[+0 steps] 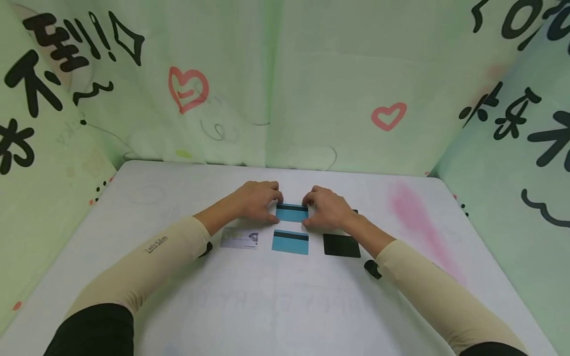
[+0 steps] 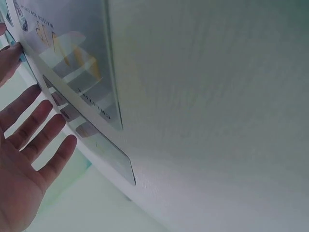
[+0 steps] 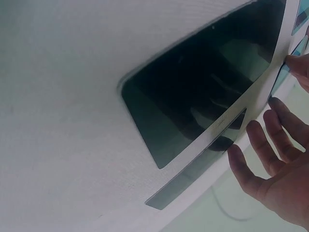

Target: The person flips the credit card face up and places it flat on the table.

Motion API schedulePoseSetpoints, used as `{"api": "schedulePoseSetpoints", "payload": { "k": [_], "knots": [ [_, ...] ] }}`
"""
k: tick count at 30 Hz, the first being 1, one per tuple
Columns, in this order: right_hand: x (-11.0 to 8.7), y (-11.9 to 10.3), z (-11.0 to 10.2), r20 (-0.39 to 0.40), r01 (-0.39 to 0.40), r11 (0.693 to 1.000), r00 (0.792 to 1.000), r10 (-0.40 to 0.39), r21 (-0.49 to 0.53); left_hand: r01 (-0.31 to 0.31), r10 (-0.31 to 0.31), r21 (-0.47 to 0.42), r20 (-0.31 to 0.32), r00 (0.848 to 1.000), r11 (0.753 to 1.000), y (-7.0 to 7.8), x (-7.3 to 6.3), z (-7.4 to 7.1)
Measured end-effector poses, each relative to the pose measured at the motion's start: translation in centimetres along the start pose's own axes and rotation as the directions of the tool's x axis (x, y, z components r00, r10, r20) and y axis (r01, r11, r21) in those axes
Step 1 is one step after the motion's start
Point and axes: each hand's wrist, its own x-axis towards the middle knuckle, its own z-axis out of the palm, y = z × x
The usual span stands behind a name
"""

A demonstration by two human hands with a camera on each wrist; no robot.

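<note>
A light blue card (image 1: 292, 213) with a dark stripe lies in the far row at the middle of the table. My left hand (image 1: 260, 200) holds its left end, thumb and index finger at the near and far corners. At the right end my right hand (image 1: 328, 208) holds it the same way. In both wrist views the other fingers are spread. Nearer lie a pale silver card (image 1: 239, 239), a second blue striped card (image 1: 290, 242) and a black card (image 1: 342, 245). My hands mostly hide the far row's outer cards in the head view; the wrist views show a pale card (image 2: 99, 143) and a dark card (image 3: 188, 175).
The white table (image 1: 285, 306) carries a pink smear (image 1: 414, 217) on the right. Pale green cloth (image 1: 311, 64) with drawings and writing encloses the back and sides. Black wrist-worn devices (image 1: 373, 269) sit under the sleeved forearms.
</note>
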Motion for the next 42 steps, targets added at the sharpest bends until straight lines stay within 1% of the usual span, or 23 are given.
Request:
{"api": "schedulePoseSetpoints", "payload": {
  "k": [4,11,17,21,24,27,29,35,42],
  "knots": [
    [0.11,0.17,0.04,-0.002,0.001,1.000,1.000,-0.001,-0.008,0.004,-0.004,-0.004,0.002,1.000,1.000,0.26,0.09,-0.05],
    [0.07,0.37,0.22,0.014,-0.008,1.000,1.000,0.008,-0.015,-0.023,0.023,0.013,0.008,1.000,1.000,0.64,0.37,0.04],
    [0.04,0.29,0.17,0.011,0.003,1.000,1.000,-0.003,-0.011,-0.021,0.021,0.021,0.016,1.000,1.000,0.76,0.33,-0.04],
    [0.11,0.23,0.06,0.009,0.022,1.000,1.000,-0.021,-0.016,-0.005,0.005,0.001,0.015,1.000,1.000,0.68,0.30,-0.12],
    [0.18,0.15,-0.02,0.015,0.028,0.999,1.000,-0.028,-0.023,0.017,-0.016,-0.026,0.015,1.000,1.000,0.55,0.34,-0.13],
    [0.26,0.05,-0.09,0.023,0.028,0.999,0.999,-0.027,-0.030,0.024,-0.024,-0.039,0.015,1.000,0.999,0.42,0.43,-0.07],
    [0.29,0.01,-0.12,0.025,0.028,0.999,0.999,-0.027,-0.034,0.021,-0.021,-0.041,0.014,1.000,0.999,0.37,0.48,-0.02],
    [0.24,0.03,-0.03,0.016,0.035,0.999,0.999,-0.035,-0.033,-0.003,0.003,-0.005,0.019,1.000,1.000,0.38,0.57,0.16],
    [0.17,-0.01,0.10,0.010,0.033,0.999,0.999,-0.033,-0.017,0.009,-0.008,-0.031,0.035,0.999,0.999,0.55,0.49,-0.06]
  ]
}}
